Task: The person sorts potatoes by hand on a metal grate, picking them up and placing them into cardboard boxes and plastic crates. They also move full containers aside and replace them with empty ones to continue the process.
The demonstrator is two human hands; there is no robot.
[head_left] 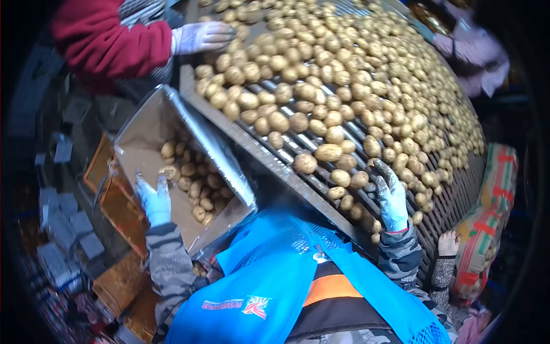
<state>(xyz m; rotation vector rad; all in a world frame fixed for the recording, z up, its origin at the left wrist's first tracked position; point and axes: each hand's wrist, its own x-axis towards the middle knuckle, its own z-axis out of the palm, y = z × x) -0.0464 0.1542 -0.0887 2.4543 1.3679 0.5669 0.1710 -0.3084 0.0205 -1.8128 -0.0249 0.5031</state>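
My left hand (154,202), in a light blue glove with dirty fingertips, is over the near left side of a foil-edged box (137,135). Its fingers are apart, and a pale potato (168,172) is just beyond the fingertips, not gripped. Several more potatoes (197,186) are heaped inside the box. Over the roller conveyor (427,238) is my right hand (392,200), gloved alike, fingers spread and nothing held. Next to its fingertips sits a potato (372,147) among many others on the rollers.
A metal side rail (240,135) runs between box and conveyor. At upper left, a person's white-gloved hand (203,38) touches the potatoes. Another person's pink sleeve (472,51) is at upper right. A bare hand (448,243) is near a red-and-green sack (487,223).
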